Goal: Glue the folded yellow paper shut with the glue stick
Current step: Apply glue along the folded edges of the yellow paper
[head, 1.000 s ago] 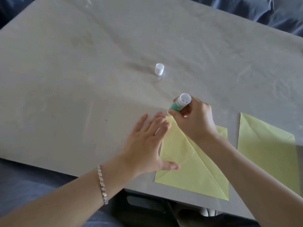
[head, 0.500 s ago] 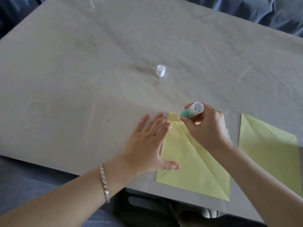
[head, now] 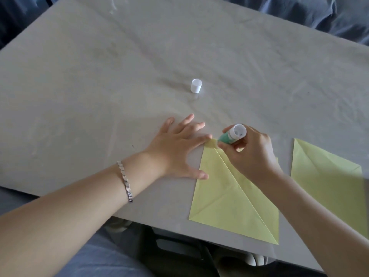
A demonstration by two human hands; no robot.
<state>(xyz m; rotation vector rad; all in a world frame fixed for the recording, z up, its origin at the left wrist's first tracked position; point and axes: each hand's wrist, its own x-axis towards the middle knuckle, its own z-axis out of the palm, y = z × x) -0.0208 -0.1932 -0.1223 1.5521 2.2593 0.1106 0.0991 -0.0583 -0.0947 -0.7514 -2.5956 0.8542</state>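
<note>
The folded yellow paper (head: 229,198) lies flat near the table's front edge, with diagonal creases across it. My right hand (head: 251,154) grips the green and white glue stick (head: 231,135), its lower end down at the paper's top corner. My left hand (head: 179,150) lies flat with fingers spread, mostly on the table to the left of the paper; its index fingertip and thumb touch the paper's left edge. The glue tip itself is hidden by my fingers.
The white glue cap (head: 196,86) stands upright on the grey table (head: 99,86), beyond my hands. A second folded yellow paper (head: 327,176) lies to the right. Blue fabric (head: 319,13) lies past the far edge. The table's front edge runs just below the paper.
My left hand has slid left off the paper onto the table, fingers spread wider. My right hand with the glue stick shifted right, then back to the paper's top corner.
</note>
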